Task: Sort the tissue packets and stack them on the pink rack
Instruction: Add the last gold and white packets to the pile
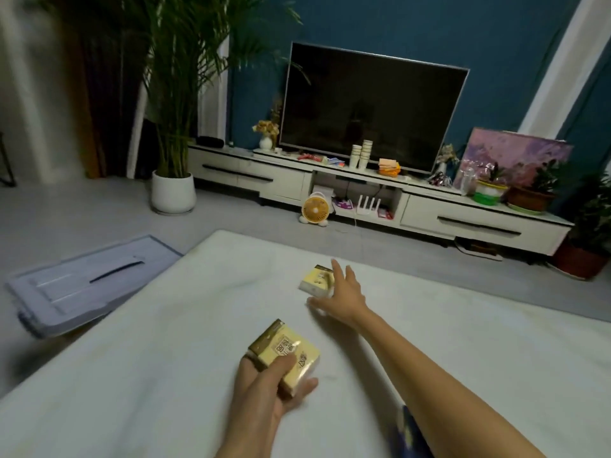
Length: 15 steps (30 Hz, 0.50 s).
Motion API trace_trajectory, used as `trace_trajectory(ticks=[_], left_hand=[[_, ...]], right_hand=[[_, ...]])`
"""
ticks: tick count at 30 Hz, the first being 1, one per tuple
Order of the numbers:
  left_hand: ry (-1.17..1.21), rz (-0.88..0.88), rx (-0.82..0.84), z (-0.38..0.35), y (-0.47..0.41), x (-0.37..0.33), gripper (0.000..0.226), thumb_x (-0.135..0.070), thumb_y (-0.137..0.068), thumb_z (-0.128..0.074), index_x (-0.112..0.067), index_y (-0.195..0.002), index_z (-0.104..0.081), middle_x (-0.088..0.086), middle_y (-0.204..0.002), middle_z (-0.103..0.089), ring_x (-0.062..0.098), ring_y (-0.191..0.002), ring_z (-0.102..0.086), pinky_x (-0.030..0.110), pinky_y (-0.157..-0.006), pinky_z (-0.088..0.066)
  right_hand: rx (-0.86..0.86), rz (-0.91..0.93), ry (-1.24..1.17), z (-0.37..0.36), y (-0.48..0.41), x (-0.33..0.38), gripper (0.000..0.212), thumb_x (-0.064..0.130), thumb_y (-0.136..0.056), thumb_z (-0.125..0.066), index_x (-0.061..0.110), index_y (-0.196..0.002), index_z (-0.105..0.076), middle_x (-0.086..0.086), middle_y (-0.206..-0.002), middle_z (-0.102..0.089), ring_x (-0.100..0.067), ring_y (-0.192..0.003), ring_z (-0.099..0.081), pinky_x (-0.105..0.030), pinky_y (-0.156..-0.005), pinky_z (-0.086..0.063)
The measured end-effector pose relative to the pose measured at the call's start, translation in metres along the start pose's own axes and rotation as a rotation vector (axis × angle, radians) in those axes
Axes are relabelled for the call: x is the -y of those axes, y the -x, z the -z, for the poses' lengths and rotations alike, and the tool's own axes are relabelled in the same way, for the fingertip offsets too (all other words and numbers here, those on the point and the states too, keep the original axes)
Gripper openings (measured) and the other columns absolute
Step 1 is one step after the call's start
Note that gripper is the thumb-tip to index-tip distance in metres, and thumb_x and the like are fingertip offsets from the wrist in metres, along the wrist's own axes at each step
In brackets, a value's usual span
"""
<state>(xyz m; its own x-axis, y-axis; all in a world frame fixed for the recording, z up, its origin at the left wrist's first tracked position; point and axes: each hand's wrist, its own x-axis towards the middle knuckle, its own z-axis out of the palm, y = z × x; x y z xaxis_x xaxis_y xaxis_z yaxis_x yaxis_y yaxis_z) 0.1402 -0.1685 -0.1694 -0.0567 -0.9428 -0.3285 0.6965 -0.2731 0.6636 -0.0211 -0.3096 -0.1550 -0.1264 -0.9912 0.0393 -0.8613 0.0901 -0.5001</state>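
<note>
Plainly gathering: the left hand's (264, 388) fingers (281, 365) curl round the near packet (281, 342), while the right hand's (344, 295) fingers (337, 269) spread ungripping over the far packet (315, 280) on the white surface (165, 342); next, probably, close on it and find the unseen pink rack.

Two yellow tissue packets: near packet (287, 355), far packet (315, 280). Two hands: left hand (264, 388), right hand (344, 299). One television (370, 107). Two paper-cup stacks (366, 153). One small fan (315, 209). One painting (515, 153).
</note>
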Motion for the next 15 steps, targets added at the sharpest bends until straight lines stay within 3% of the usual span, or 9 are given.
trace_trajectory(ticks=[2,4,8,12,15], left_hand=[[-0.055,-0.041,-0.004,-0.001,-0.005,0.004,0.072,0.014,-0.084,-0.05,-0.026,-0.139,-0.028,0.018,-0.12,-0.052,0.035,-0.08,-0.059,0.034,-0.04,-0.053],[-0.148,-0.087,0.019,-0.002,-0.005,0.005,0.079,0.015,-0.083,-0.053,-0.038,-0.135,-0.027,0.014,-0.115,-0.054,0.032,-0.075,-0.063,0.034,-0.043,-0.055],[-0.198,-0.047,0.091,-0.005,0.008,0.005,0.062,0.012,-0.073,-0.069,-0.017,-0.122,-0.044,0.008,-0.098,-0.062,0.02,-0.065,-0.069,0.037,-0.059,-0.058],[-0.279,-0.008,0.232,-0.023,0.037,-0.011,0.082,0.002,-0.052,-0.084,0.001,-0.124,-0.046,0.015,-0.098,-0.067,0.016,-0.067,-0.067,0.023,-0.058,-0.054],[-0.338,-0.078,0.354,-0.049,0.074,-0.027,0.086,-0.003,-0.049,-0.081,0.0,-0.126,-0.043,0.018,-0.105,-0.065,0.023,-0.084,-0.069,0.023,-0.06,-0.054]], right_hand=[[0.042,-0.008,0.049,-0.004,-0.023,0.003,0.094,0.052,-0.078,-0.065,0.026,-0.149,-0.008,-0.01,-0.156,-0.008,-0.031,-0.141,-0.015,-0.047,-0.112,-0.02],[0.055,-0.003,0.091,-0.007,-0.033,0.005,0.083,0.054,-0.079,-0.062,0.024,-0.145,-0.022,-0.011,-0.148,-0.027,-0.03,-0.133,-0.03,-0.043,-0.108,-0.028],[0.081,0.086,0.13,0.0,0.013,0.011,0.076,0.053,-0.074,-0.068,0.024,-0.138,-0.038,-0.01,-0.129,-0.045,-0.027,-0.119,-0.042,-0.034,-0.099,-0.036],[0.086,0.211,0.131,0.041,0.113,0.007,0.083,0.061,-0.057,-0.052,0.023,-0.131,-0.047,-0.003,-0.124,-0.053,-0.022,-0.116,-0.044,-0.025,-0.096,-0.03],[-0.08,0.236,-0.054,0.106,0.198,-0.001,0.079,0.06,-0.053,-0.059,0.031,-0.126,-0.048,0.013,-0.117,-0.048,-0.007,-0.107,-0.039,-0.019,-0.097,-0.029]])
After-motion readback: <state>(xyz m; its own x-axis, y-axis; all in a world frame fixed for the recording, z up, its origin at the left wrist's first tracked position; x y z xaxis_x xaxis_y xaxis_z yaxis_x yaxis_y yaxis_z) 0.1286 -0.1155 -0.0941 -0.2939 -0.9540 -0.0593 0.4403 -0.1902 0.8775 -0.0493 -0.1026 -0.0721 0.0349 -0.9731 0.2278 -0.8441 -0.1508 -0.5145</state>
